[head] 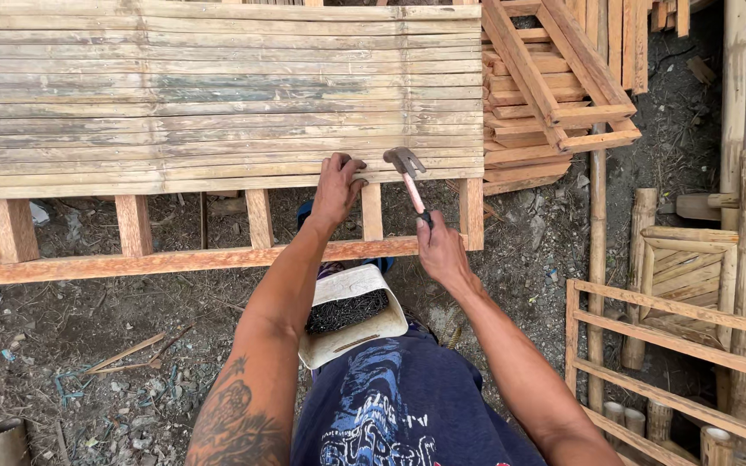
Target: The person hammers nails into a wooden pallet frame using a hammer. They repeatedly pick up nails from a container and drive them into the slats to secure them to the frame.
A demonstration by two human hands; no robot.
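The tub of nails (351,315) sits at your lap. Your right hand (442,255) grips the hammer (409,179), its handle running up-left toward your left hand (337,185), fingers pinched on the slat edge (218,177).

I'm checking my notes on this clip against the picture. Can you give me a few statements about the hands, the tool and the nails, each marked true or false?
1. The right hand grips a claw hammer by its handle. True.
2. The left hand rests on the ground. False: it presses on the lower edge of the bamboo slat panel.
3. A container of dark nails sits on the person's lap. True.
4. The hammer head lies inside the nail container. False: it is up at the panel's lower edge, beside the left hand.
5. The panel sits on a wooden frame. True.
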